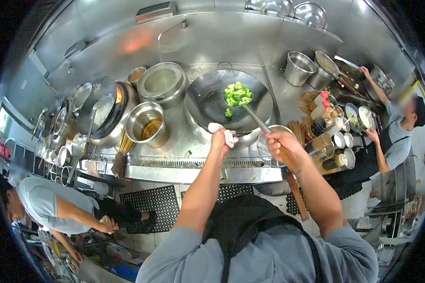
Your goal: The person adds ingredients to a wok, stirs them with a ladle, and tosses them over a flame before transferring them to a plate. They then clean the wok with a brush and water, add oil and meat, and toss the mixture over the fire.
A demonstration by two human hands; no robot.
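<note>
A large dark wok [203, 101] sits on the range in front of me. My left hand [219, 141] is closed around a white cloth [229, 136] at the wok's near-side handle. In my right hand [287, 148] is the long handle of a ladle [258, 119], its bowl over the wok. Chopped green vegetables [237, 93] are heaped in the ladle's bowl, which they mostly hide. A small bunch of green pieces [228, 113] lies lower on the wok's surface.
Left of the wok stand a steel pot of brownish liquid [151, 128], a lidded pot [163, 82] and a bamboo brush [123, 150]. Sauce bottles [320, 104] crowd the right. Co-workers stand at left [56, 203] and right [399, 137]. A flame [118, 95] shows at another wok.
</note>
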